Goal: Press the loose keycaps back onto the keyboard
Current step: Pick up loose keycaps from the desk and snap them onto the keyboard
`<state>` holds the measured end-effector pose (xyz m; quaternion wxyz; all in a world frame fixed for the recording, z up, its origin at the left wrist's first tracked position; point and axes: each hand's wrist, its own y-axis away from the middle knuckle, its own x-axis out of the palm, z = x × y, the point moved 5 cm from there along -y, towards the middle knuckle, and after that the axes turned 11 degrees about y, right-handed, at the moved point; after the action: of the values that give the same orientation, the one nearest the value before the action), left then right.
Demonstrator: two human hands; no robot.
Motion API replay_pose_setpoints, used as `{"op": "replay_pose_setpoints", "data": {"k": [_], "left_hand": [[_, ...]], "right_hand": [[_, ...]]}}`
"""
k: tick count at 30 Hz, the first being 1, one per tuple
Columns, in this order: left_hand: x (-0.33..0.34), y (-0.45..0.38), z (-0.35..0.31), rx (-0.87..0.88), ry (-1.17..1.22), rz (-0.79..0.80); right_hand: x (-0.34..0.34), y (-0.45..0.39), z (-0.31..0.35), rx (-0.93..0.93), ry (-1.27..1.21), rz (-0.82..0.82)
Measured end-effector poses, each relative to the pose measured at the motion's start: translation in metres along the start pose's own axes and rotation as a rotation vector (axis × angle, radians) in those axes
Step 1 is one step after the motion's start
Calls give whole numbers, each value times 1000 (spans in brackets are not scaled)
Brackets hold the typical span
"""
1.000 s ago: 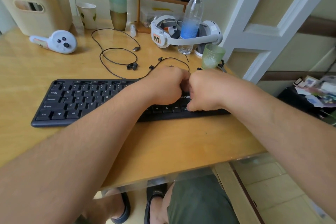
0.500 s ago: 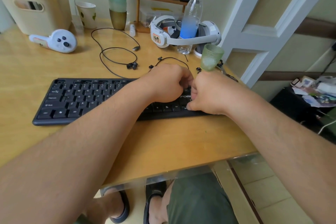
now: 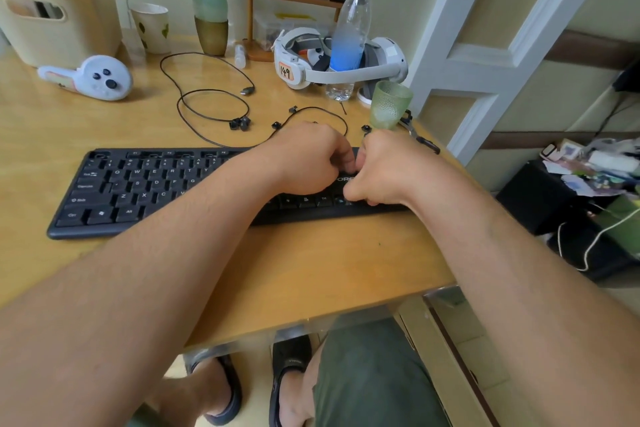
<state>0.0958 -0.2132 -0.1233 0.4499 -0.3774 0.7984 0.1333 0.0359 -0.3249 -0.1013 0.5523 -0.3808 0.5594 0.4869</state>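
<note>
the keyboard (image 3: 145, 191) lies across the bench (image 3: 311, 270), with loose keycaps (image 3: 239, 123) just behind it by the cable. the left hand (image 3: 311, 158) and right hand (image 3: 384, 170) meet knuckle to knuckle over its right part, fingers curled down; whether either pinches a cap i cannot tell. best to square the cap over its stem, then press straight down.

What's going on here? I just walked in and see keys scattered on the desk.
A person is refitting keycaps on a black keyboard. The left hand and right hand are bunched together over its right part, fingers curled; what they grip is hidden. Several loose keycaps lie on the wooden desk behind the keyboard, beside a black cable, not yet pressed back on.
</note>
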Motion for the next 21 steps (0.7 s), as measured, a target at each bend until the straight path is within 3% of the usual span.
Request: {"op": "replay_pose_setpoints", "data": {"k": [4, 15, 21], "left_hand": [[-3, 1, 0, -5, 0, -4], [-6, 0, 3, 13, 49, -38], [-5, 0, 3, 17, 47, -18]], "right_hand": [[-2, 1, 0, -88, 97, -19], [25, 21, -18, -272, -14, -198], [23, 22, -20, -373, -5, -160]]}}
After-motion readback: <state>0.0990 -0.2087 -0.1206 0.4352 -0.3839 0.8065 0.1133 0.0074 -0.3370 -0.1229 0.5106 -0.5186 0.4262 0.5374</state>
